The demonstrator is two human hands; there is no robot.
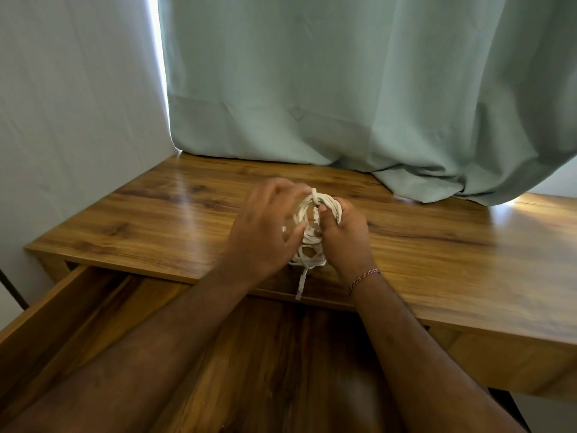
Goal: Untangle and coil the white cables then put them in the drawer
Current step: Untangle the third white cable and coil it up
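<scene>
To my left the drawer point(56, 310) stands pulled out below the desk point(437, 251), its wooden floor showing between my forearms, ready to take the bundle; my left hand point(260, 226) comes next, fingers curled over the left side of the white cables point(307, 242), the fingertips blurred so I cannot tell exactly which strand they have, though it looks to me like they are steering a turn around the coil; the cables themselves sit between my two hands just above the front part of the desk, wound into a rough ring at the top with looser loops hanging under it and one plug end point(300, 287) dangling over the desk edge toward the drawer; my right hand point(340, 232) is closed round the right side of the ring, thumb pressed inward beside a second plug, holding the loops together; a thread bracelet point(363, 278) sits on that wrist, and a green curtain point(374, 89) drapes onto the back of the desk; I judge the step is finishing the coil, so I should keep the right grip firm, feed each turn evenly with the left, and tuck the dangling tail in before lowering it, or the loops may spring apart
</scene>
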